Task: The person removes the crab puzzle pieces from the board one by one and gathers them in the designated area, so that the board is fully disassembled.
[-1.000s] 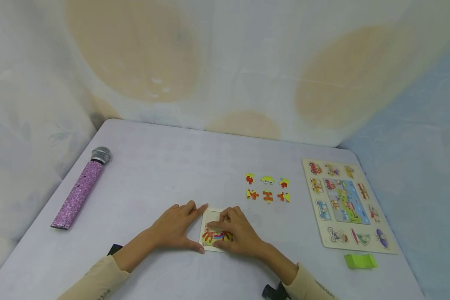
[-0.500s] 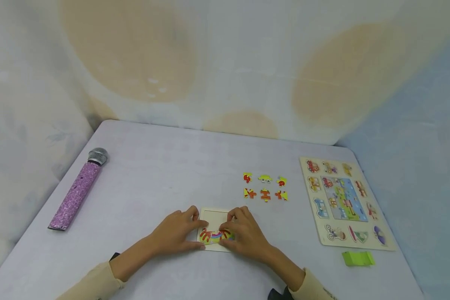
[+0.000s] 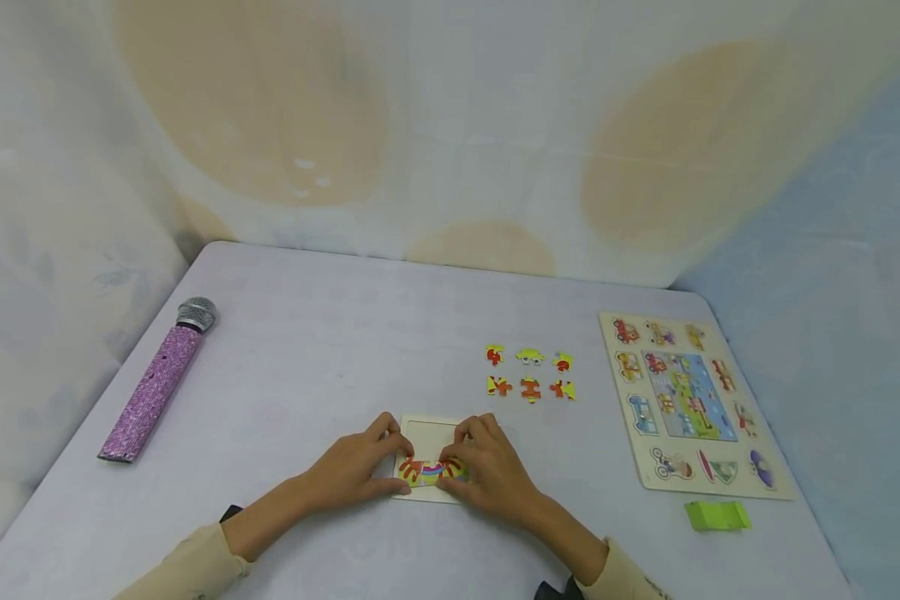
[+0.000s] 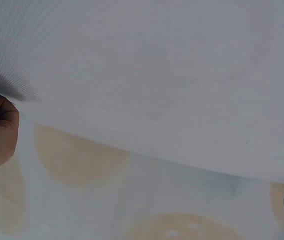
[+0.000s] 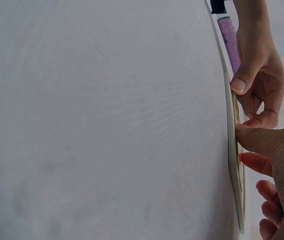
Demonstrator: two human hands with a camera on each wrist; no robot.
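Observation:
A small wooden puzzle tray [image 3: 430, 433] lies between my hands, its lower half filled by a row of colourful jigsaw pieces [image 3: 431, 473] with a rainbow in the middle. My left hand [image 3: 348, 471] has thumb and forefinger pinching the piece at the row's left end. At the right end, my right hand [image 3: 495, 468] holds another piece between thumb and forefinger. Seen edge-on in the right wrist view, the tray [image 5: 230, 125] lies flat, with both hands' fingertips at its top. In the left wrist view only part of the left hand [image 4: 1, 132] shows.
Several loose yellow and red jigsaw pieces [image 3: 530, 388] lie in two rows beyond the tray. To the right are a picture puzzle board [image 3: 630, 433] and a green block [image 3: 717, 516]. A glittery pink microphone [image 3: 153, 387] lies at the left.
My left hand, spread beside the tray a second ago, has closed its fingertips on the left piece. The right hand has shifted slightly right, uncovering more of the row, which now sits straighter.

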